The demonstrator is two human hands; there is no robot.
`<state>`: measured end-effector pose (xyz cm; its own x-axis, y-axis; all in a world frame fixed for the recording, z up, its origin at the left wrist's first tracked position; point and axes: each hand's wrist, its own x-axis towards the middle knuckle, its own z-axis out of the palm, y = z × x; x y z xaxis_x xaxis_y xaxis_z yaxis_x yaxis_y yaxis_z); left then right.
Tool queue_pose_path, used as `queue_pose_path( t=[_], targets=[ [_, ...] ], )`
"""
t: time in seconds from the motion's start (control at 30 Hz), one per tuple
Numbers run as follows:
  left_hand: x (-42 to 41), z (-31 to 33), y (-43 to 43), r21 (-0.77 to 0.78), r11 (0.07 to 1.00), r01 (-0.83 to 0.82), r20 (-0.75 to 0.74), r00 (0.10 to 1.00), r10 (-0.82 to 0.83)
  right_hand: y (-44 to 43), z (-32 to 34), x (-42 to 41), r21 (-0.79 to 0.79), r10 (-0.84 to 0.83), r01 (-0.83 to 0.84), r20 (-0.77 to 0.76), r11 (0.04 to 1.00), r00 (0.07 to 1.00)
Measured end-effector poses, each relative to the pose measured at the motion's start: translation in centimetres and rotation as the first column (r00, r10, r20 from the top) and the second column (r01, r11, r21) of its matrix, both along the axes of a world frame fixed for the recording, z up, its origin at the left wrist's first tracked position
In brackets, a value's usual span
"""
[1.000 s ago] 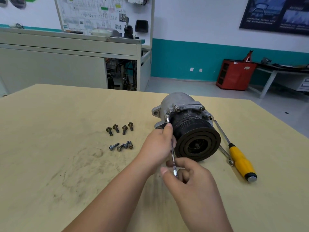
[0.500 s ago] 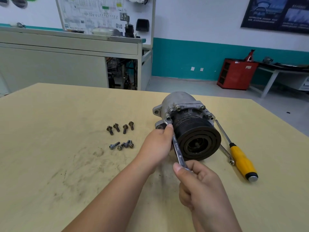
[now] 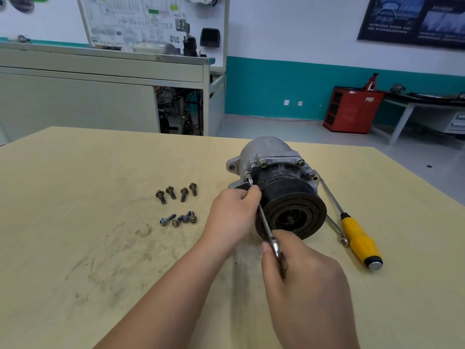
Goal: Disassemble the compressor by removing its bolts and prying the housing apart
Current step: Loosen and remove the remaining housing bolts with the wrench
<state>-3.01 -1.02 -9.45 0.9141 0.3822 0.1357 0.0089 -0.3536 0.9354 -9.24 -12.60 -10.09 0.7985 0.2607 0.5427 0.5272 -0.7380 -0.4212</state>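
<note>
We see the compressor (image 3: 273, 157) lying on its side toward the far right of the tabletop (image 3: 75, 235), near the far edge, with its black pulley (image 3: 292, 210) facing the near edge and its grey housing pointing away. Several flange bolts (image 3: 262, 163) sit in the rim behind the pulley. A slim wrench (image 3: 265, 224) runs from a bolt on the left side of that rim down toward the near edge. The left hand (image 3: 231, 217) has its fingers curled and pinches the wrench close to its upper end, right beside the pulley. The right hand (image 3: 304, 278) grips the lower end, thumb and fingers wrapped round it. Just right of the compressor lies a second wrench (image 3: 337, 229), and beside that a yellow-handled screwdriver (image 3: 359, 240), its shaft pointing at the far edge. Left of the compressor, toward the middle of the tabletop, we count eight loose bolts (image 3: 176, 193) in two short rows, well apart from the hands.
</note>
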Motion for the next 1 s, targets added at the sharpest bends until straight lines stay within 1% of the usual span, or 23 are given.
queue_pose_path(
  t=[0.03,0.1,0.13,0.2,0.23,0.27,0.33,0.4,0.43,0.47,0.5,0.53,0.57,0.63,0.67,0.7,0.73,0.77,0.8,0.83,0.9,1.0],
  targets=[
    [0.0,0.0,0.1,-0.026,1.000,0.007,-0.005,1.000,-0.007,0.1,0.2,-0.2,-0.007,0.008,-0.008,0.021,1.000,1.000],
    [-0.1,0.0,0.3,-0.075,0.997,0.018,-0.019,1.000,-0.019,0.5,0.5,-0.4,0.052,0.029,-0.024,-0.110,0.998,0.993],
    [0.0,0.1,0.4,-0.091,0.996,0.025,-0.028,0.999,-0.027,0.7,0.7,-0.5,0.110,0.057,-0.033,-0.219,0.993,0.974],
    [0.0,0.1,0.5,-0.088,0.995,0.038,-0.042,0.998,-0.042,0.8,0.8,-0.7,0.315,0.144,-0.029,-0.349,0.949,0.926],
    [0.0,0.1,0.5,-0.080,0.996,0.041,-0.047,0.998,-0.045,0.9,0.9,-0.7,0.385,0.174,-0.015,-0.381,0.923,0.908],
    [-0.1,0.0,0.5,-0.083,0.995,0.047,-0.046,0.998,-0.051,1.1,1.0,-0.6,0.425,0.191,-0.012,-0.382,0.905,0.904],
    [-0.2,-0.1,0.4,-0.123,0.991,0.061,-0.042,0.997,-0.067,1.2,0.8,-0.5,0.440,0.181,0.001,-0.371,0.898,0.911],
    [-0.2,-0.2,0.5,-0.129,0.990,0.052,-0.036,0.998,-0.057,1.3,0.3,-0.4,0.430,0.152,0.016,-0.354,0.903,0.923],
    [-0.2,-0.2,0.5,-0.087,0.996,0.036,-0.027,0.999,-0.039,1.3,0.1,-0.4,0.397,0.136,0.004,-0.324,0.918,0.936],
    [-0.2,-0.1,0.4,-0.029,0.999,0.019,-0.014,1.000,-0.019,1.3,-0.3,-0.4,0.336,0.114,-0.014,-0.279,0.942,0.954],
    [-0.2,-0.1,0.4,0.019,1.000,0.006,0.003,1.000,-0.007,1.4,-0.5,-0.4,0.241,0.083,-0.026,-0.229,0.970,0.970],
    [-0.3,0.0,0.4,0.044,0.999,0.002,0.019,1.000,-0.003,1.4,-0.7,-0.3,0.137,0.046,-0.027,-0.139,0.990,0.989],
    [-0.3,0.1,0.3,0.051,0.999,0.006,0.030,1.000,-0.008,1.4,-0.9,-0.3,0.071,0.015,-0.012,-0.045,0.997,0.999],
    [-0.3,0.0,0.4,0.058,0.998,0.006,0.024,1.000,-0.007,1.3,-0.8,-0.5,0.019,-0.019,0.018,0.047,1.000,0.999],
    [-0.2,0.1,0.4,0.063,0.998,0.000,0.011,1.000,-0.001,1.3,-0.6,-0.6,0.018,-0.007,0.006,0.021,1.000,1.000],
    [-0.1,0.1,0.5,0.067,0.998,0.000,-0.001,1.000,0.000,1.2,-0.5,-0.6,0.046,0.005,-0.002,-0.055,0.999,0.998],
    [0.0,0.1,0.6,0.067,0.998,0.004,-0.010,1.000,-0.003,1.2,-0.5,-0.5,0.097,0.035,-0.018,-0.173,0.995,0.984],
    [0.0,0.1,0.5,0.066,0.998,0.008,-0.016,1.000,-0.006,1.2,-0.6,-0.5,0.213,0.081,-0.014,-0.313,0.977,0.946],
    [0.1,0.1,0.5,0.063,0.998,0.010,-0.025,1.000,-0.009,1.1,-0.7,-0.4,0.311,0.121,0.014,-0.410,0.950,0.904],
    [0.1,0.0,0.5,0.058,0.998,0.012,-0.032,0.999,-0.011,1.1,-0.8,-0.4,0.381,0.150,0.045,-0.467,0.924,0.872],
    [0.0,-0.1,0.4,0.031,0.999,0.017,-0.036,0.999,-0.016,1.3,-0.7,-0.3,0.448,0.179,0.071,-0.491,0.891,0.853],
    [0.0,-0.2,0.4,0.020,1.000,0.024,-0.047,0.999,-0.023,1.1,-1.1,-0.1,0.460,0.134,0.098,-0.447,0.882,0.884]
  ],
)
